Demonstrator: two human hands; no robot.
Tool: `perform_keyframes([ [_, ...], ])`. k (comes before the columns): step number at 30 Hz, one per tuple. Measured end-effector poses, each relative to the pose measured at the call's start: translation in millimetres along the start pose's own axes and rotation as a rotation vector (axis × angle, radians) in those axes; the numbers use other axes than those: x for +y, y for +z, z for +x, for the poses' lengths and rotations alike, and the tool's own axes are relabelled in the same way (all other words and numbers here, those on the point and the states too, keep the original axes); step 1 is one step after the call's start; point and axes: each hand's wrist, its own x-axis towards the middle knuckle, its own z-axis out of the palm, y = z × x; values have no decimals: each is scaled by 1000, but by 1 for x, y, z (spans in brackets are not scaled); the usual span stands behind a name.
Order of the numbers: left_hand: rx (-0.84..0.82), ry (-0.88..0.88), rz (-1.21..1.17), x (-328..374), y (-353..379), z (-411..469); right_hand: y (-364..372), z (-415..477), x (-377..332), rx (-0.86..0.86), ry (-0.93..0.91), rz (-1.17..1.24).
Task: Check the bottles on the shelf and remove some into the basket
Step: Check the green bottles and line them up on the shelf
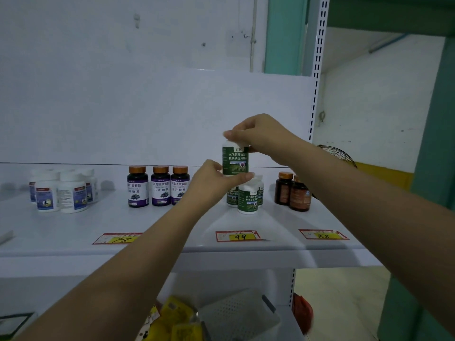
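Here: green-label bottle held in both hands above the shelf

A green-label bottle [235,159] is held upright in the air, just above a small cluster of matching bottles [247,198] that stands on the white shelf [172,222]. Its base is pinched by the left hand [211,178], thumb in front and fingers curled underneath. Its white cap is gripped from above by the right hand [256,134], fingers curled round it. The body is white plastic, wrapped in a dark green label with a landscape picture low down. White characters "水飞蓟籽油" and "枳椇子压片" are read on the label; the right ends of both lines are turned out of view and the smaller print is too blurred.

Three purple bottles [160,185] with copper caps are lined up to the left, marked "蓝莓叶黄素酯" and "压片糖果" over a blueberry picture. Further left, white bottles [61,190] with blue labels are grouped; their text cannot be read. Two brown bottles [293,193] are seen to the right, partly hidden by the right forearm.

Red and yellow price tags lie flat at the shelf's front edge: "99" [240,236] below the green group, "158" [323,235] below the brown ones. A third tag [118,238] is partly covered by the left arm.

A white perforated basket [236,313] is seen at the bottom of the frame, below the shelf, with yellow packets [172,318] beside it.
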Motion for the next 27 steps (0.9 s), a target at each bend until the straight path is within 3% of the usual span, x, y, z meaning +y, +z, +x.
perform_keyframes([
  [5,-48,66,94,-18,-8,0,6,3,7,-116,-32,-15],
  [15,-173,-20,823,-79,10,6,46,35,27,-118,-116,-332],
  [27,-257,-99,926,-96,16,15,95,61,68,-191,-85,-729],
])
